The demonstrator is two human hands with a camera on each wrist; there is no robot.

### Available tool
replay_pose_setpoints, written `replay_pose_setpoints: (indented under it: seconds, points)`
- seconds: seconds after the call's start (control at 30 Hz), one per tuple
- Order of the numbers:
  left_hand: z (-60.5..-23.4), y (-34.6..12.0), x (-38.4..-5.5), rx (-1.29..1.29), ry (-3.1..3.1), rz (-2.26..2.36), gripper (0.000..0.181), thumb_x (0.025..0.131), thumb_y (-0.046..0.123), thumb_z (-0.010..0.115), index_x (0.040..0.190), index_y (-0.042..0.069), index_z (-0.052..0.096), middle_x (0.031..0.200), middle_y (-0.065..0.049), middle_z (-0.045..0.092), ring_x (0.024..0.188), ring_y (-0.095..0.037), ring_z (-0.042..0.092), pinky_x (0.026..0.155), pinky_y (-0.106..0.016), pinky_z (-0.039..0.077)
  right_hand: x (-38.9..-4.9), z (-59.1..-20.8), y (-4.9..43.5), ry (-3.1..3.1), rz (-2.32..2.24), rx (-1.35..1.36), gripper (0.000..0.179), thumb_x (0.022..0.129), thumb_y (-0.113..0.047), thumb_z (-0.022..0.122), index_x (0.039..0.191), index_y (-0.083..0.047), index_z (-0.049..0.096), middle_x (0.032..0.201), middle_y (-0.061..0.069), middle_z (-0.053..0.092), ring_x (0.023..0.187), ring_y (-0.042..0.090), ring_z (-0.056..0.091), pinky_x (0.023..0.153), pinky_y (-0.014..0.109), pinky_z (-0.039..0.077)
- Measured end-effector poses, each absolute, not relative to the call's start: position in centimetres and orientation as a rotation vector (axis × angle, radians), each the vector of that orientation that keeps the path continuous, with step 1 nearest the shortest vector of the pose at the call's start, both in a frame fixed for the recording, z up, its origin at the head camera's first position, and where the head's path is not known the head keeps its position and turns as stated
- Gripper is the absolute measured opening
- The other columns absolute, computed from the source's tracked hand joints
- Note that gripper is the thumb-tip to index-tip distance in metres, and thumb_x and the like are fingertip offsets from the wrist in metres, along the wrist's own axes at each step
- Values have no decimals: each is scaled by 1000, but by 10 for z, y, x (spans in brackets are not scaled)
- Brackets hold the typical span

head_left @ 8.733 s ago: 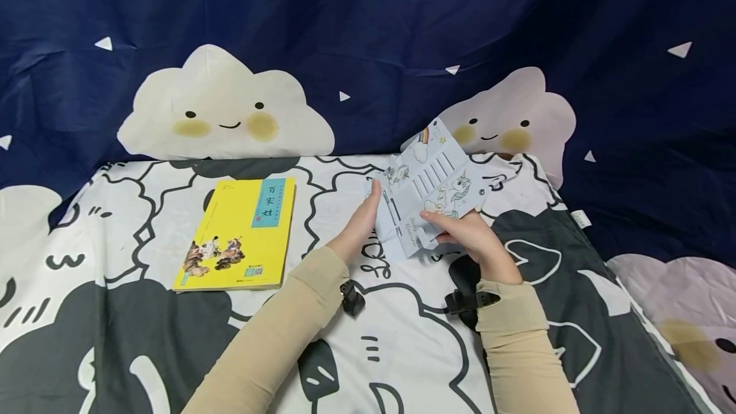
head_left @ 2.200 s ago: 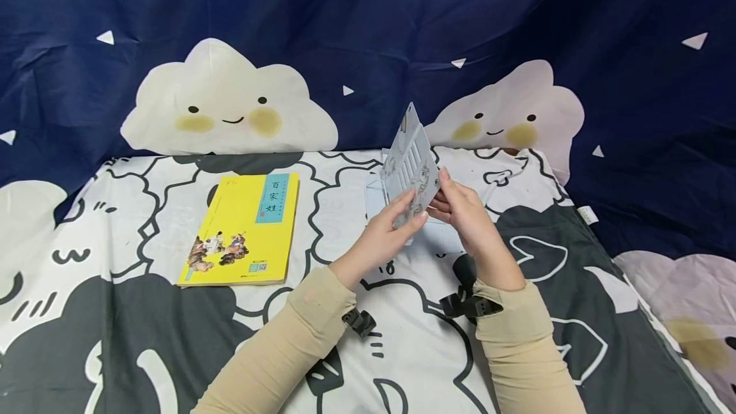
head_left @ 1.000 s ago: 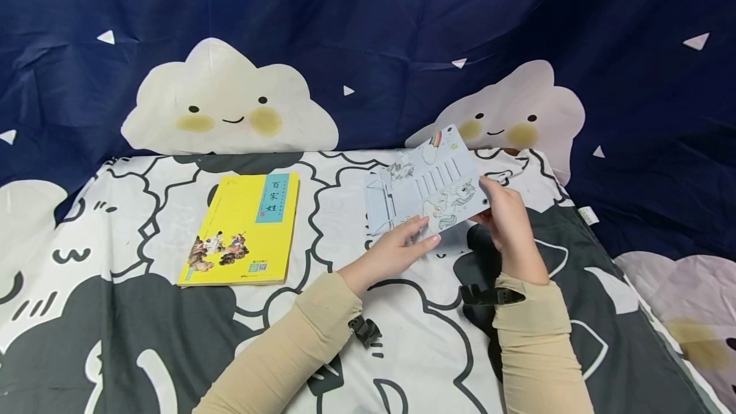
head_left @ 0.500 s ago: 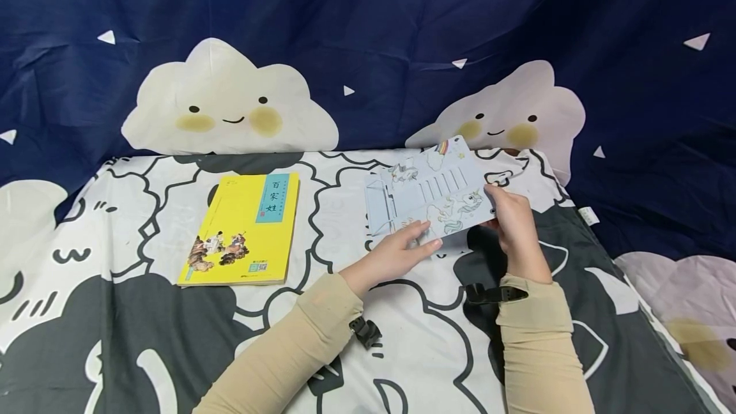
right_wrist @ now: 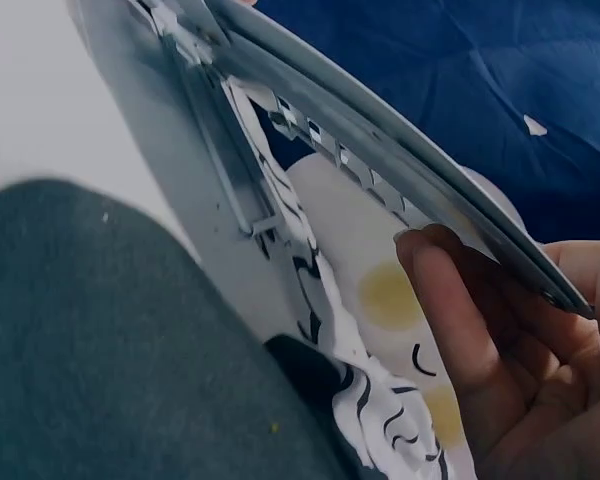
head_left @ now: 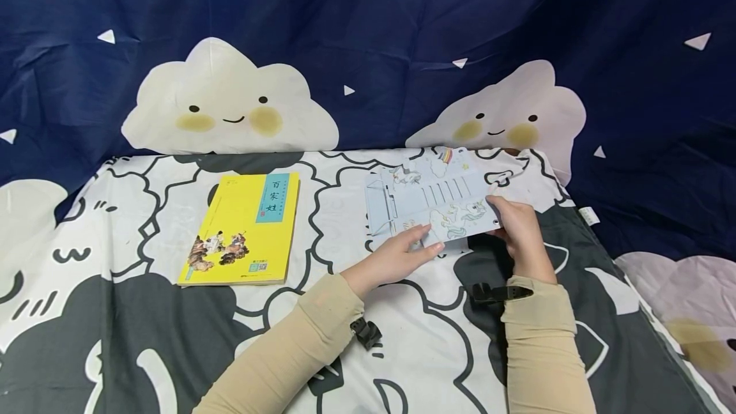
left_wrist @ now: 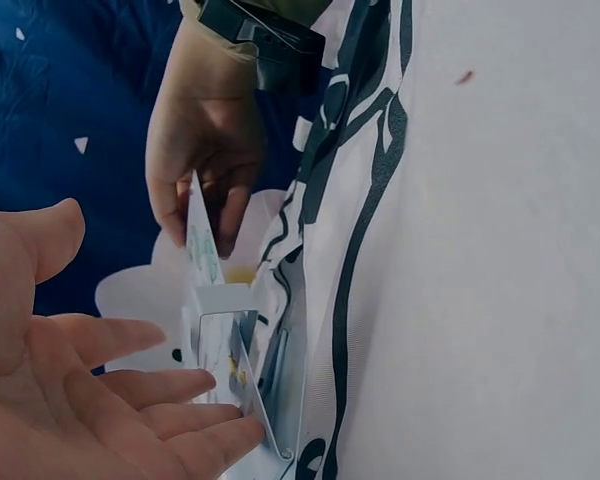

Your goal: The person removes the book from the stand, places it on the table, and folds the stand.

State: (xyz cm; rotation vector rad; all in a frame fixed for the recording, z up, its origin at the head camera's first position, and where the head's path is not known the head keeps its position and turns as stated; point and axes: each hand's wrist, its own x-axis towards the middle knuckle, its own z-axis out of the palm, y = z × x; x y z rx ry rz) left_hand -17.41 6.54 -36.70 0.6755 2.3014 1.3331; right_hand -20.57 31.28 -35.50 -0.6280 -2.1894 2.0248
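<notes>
The white and dark gray cloth (head_left: 425, 337) has wiggly black lines on it. A yellow book (head_left: 238, 229) lies flat on top, and a pale blue unicorn stand (head_left: 439, 193) sits to its right.

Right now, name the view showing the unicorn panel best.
Head view: the unicorn panel shows its printed face and slots. Left wrist view has it nearly edge-on; right wrist, its edge and underside.
</notes>
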Motion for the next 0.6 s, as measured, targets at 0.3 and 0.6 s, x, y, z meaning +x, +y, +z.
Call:
replay_pose_setpoints:
  seconds: [0.3, 0.6]
  points:
    - [-368, 66, -174, 658, 2288, 1326, 65, 103, 47, 47, 155, 11, 33, 161, -8, 32, 151, -23, 26, 124, -40, 23, -207, -363, 319, -2282, 1972, -699, 18, 96, -27, 60, 89, -11, 62, 60, -12, 65, 52, 1, 63, 49, 18, 54]
    - [-370, 67, -175, 656, 2291, 1296, 65, 103, 48, 46, 155, 12, 33, 161, -8, 33, 151, -23, 27, 123, -41, 24, -208, -369, 325, -2356, 1962, -726, 23, 96, -29, 59, 98, -6, 60, 61, -13, 65, 53, 2, 64, 52, 19, 56]
